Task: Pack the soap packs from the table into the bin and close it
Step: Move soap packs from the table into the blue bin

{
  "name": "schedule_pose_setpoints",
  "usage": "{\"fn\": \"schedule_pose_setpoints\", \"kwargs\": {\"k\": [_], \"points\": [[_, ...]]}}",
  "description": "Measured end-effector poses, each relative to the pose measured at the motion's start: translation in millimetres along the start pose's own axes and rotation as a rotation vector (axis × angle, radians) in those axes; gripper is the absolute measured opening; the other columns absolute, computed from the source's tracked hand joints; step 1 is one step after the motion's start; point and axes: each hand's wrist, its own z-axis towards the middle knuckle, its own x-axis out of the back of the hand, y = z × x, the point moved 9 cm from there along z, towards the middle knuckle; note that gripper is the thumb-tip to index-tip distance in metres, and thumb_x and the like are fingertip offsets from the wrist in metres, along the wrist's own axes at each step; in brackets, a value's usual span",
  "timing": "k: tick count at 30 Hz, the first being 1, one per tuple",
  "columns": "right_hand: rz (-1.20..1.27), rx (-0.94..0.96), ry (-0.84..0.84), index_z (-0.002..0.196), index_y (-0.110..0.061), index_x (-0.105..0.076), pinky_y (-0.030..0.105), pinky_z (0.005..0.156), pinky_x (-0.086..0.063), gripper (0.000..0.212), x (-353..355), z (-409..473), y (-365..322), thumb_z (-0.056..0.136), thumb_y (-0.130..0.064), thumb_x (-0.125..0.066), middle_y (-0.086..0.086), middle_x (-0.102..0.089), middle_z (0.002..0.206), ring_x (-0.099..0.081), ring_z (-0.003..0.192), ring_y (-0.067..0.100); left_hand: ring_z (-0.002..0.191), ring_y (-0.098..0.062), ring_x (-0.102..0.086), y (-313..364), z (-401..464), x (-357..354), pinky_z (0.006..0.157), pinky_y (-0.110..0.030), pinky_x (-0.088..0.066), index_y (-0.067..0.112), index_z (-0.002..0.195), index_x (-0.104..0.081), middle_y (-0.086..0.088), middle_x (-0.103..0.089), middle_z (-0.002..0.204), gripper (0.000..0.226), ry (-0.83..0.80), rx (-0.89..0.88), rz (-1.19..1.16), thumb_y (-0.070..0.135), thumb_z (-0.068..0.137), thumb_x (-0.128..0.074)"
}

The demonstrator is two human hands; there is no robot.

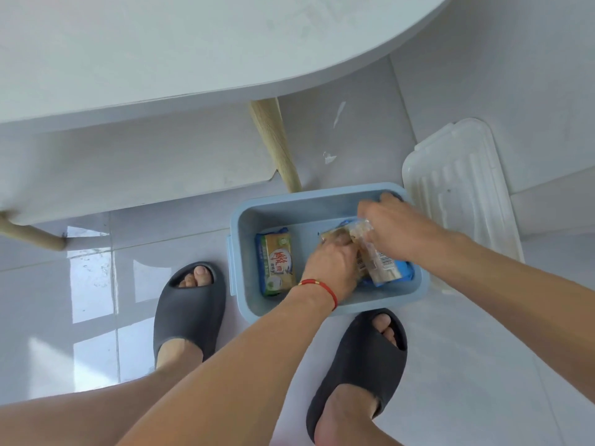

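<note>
A light blue bin (pixel 248 220) stands open on the floor between my feet and the table. One green and yellow soap pack (pixel 277 263) lies flat in its left half. In the right half both my hands hold clear-wrapped soap packs (pixel 375 252) over a blue pack (pixel 406 272). My left hand (pixel 331 257), with a red string at the wrist, grips the packs from the left. My right hand (pixel 391 223) grips them from above. The bin's white lid (pixel 460 191) lies on the floor to the right of the bin.
A white rounded table top (pixel 161 53) overhangs the scene above the bin, with a wooden leg (pixel 273 143) just behind the bin. My feet in dark slippers (pixel 188 310) stand on glossy grey tiles.
</note>
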Motion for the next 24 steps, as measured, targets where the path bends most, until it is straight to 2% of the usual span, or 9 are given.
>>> {"fn": "schedule_pose_setpoints", "kwargs": {"k": [2,5,8,11,13,15,17,20,24], "points": [[-0.101,-0.029,-0.007,0.134,-0.005,-0.047,0.043,0.085,-0.048,0.039,-5,-1,-8,0.097,-0.004,-0.056,0.02,-0.045,0.123,-0.058,0.113,0.043,0.148,-0.025,-0.025,3,8,-20,0.12,-0.038,-0.024,0.017,0.148,-0.042,-0.005,-0.032,0.159,0.052,-0.171,-0.097,0.094,0.026,0.097,-0.05],[-0.151,-0.057,0.009,0.143,-0.001,-0.038,0.046,0.091,-0.051,0.055,-9,6,-13,0.092,0.006,-0.056,0.026,-0.042,0.132,-0.059,0.116,0.045,0.153,-0.017,-0.004,-12,6,-28,0.123,-0.053,-0.007,0.038,0.155,-0.021,0.01,-0.009,0.165,0.057,-0.301,-0.089,0.262,0.048,0.101,-0.035],[-0.099,-0.081,0.014,0.148,-0.004,-0.032,0.047,0.09,-0.051,0.064,-16,15,-9,0.09,0.009,-0.056,0.026,-0.042,0.132,-0.058,0.116,0.045,0.152,-0.021,-0.01,-25,0,-16,0.122,-0.056,-0.005,0.039,0.15,-0.037,0.007,-0.02,0.162,0.052,-0.26,-0.026,0.26,0.047,0.098,-0.037],[0.028,-0.079,-0.005,0.141,-0.009,-0.039,0.045,0.091,-0.049,0.06,-32,22,0,0.087,0.013,-0.055,0.022,-0.043,0.131,-0.058,0.115,0.044,0.149,-0.02,-0.021,-46,-8,-6,0.123,-0.054,0.001,0.034,0.132,-0.062,0.008,-0.029,0.158,0.042,-0.31,0.042,0.264,0.038,0.095,-0.044],[0.133,-0.054,-0.024,0.137,-0.015,-0.047,0.042,0.098,-0.048,0.057,-43,25,4,0.088,0.013,-0.054,0.019,-0.045,0.132,-0.057,0.116,0.041,0.142,-0.02,-0.034,-56,-7,-1,0.123,-0.051,-0.003,0.023,0.129,-0.063,0.004,-0.038,0.151,0.04,-0.367,0.085,0.234,0.027,0.092,-0.048],[0.168,-0.024,-0.067,0.144,-0.02,-0.048,0.041,0.104,-0.046,0.062,-56,26,1,0.09,0.009,-0.056,0.019,-0.048,0.138,-0.057,0.122,0.04,0.128,-0.025,-0.047,-61,-4,6,0.118,-0.041,-0.024,0.014,0.127,-0.058,-0.004,-0.05,0.138,0.039,-0.358,0.12,0.155,0.019,0.089,-0.051],[0.171,-0.038,-0.099,0.153,-0.02,-0.038,0.042,0.105,-0.046,0.07,-69,25,-4,0.091,0.006,-0.056,0.022,-0.049,0.143,-0.056,0.126,0.041,0.122,-0.026,-0.05,-63,-1,17,0.107,-0.033,-0.038,0.012,0.124,-0.06,-0.008,-0.054,0.132,0.037,-0.242,0.096,0.095,0.012,0.088,-0.054],[0.208,-0.055,-0.128,0.154,-0.018,-0.03,0.042,0.098,-0.046,0.074,-87,22,-13,0.089,0.005,-0.059,0.023,-0.046,0.14,-0.057,0.122,0.042,0.131,-0.029,-0.039,-77,-10,23,0.112,-0.042,-0.036,0.015,0.14,-0.049,-0.009,-0.046,0.14,0.053,-0.078,0.107,0.106,0.008,0.088,-0.054],[0.29,-0.055,-0.169,0.148,-0.02,-0.035,0.032,0.079,-0.043,0.068,-96,26,-16,0.089,0.002,-0.063,0.017,-0.044,0.138,-0.059,0.113,0.034,0.141,-0.03,-0.026,-91,-21,7,0.118,-0.045,-0.027,0.018,0.155,-0.024,-0.008,-0.037,0.15,0.08,-0.156,0.15,0.175,0.024,0.086,-0.063]]}}
